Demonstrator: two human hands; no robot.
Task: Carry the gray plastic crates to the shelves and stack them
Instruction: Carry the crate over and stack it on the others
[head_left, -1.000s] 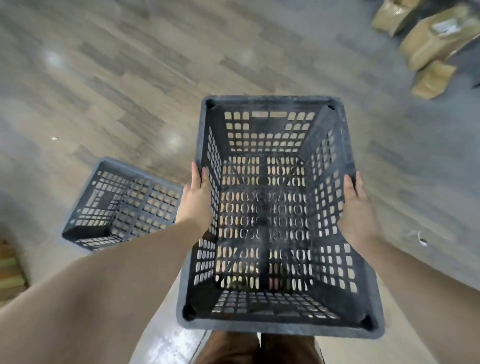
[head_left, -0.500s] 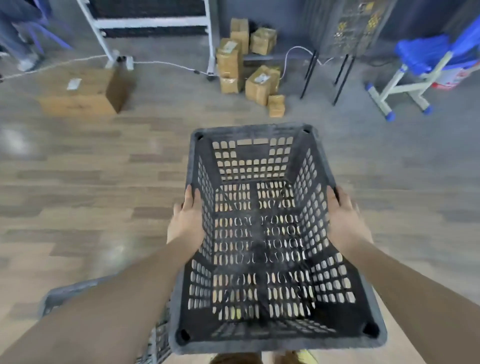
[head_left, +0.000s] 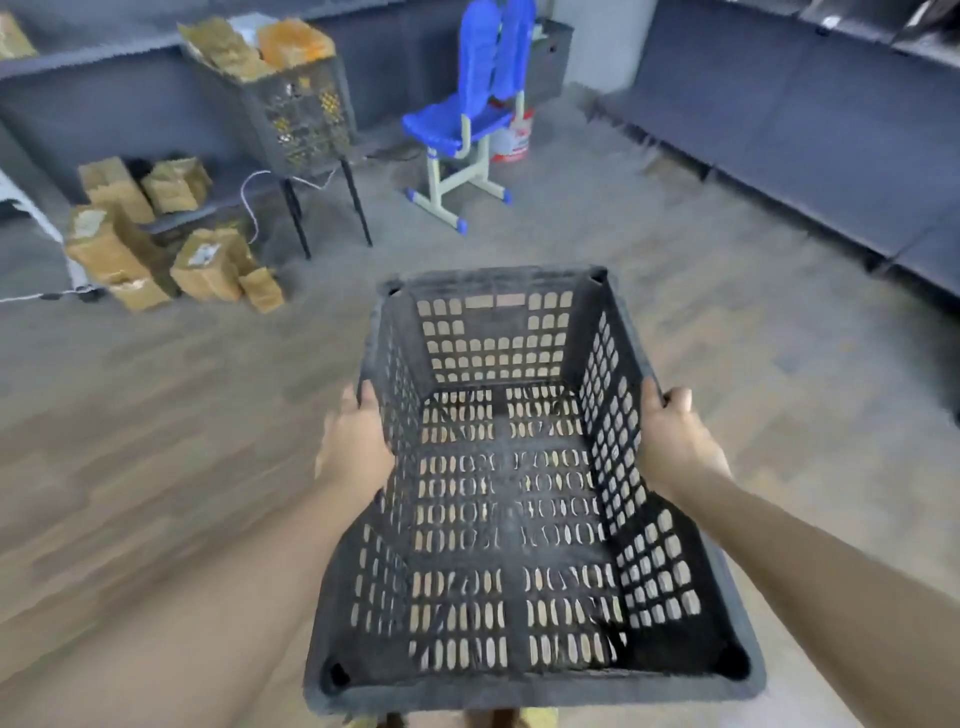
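I hold an empty gray plastic crate (head_left: 511, 525) with perforated walls in front of me, above the floor. My left hand (head_left: 353, 447) grips its left rim and my right hand (head_left: 675, 441) grips its right rim, fingers curled over the edges. Low dark shelves (head_left: 810, 135) run along the right wall and along the back.
A blue chair (head_left: 467, 119) stands ahead with a white bucket (head_left: 511, 137) behind it. A dark crate full of parcels (head_left: 291, 104) sits on a black stand at the back left. Cardboard boxes (head_left: 161, 249) are piled on the floor at the left. Wood-pattern floor lies between.
The view has swung up and to the right with the crate in both hands. The second crate on the floor has left the view; the chair and the right shelves have come in.
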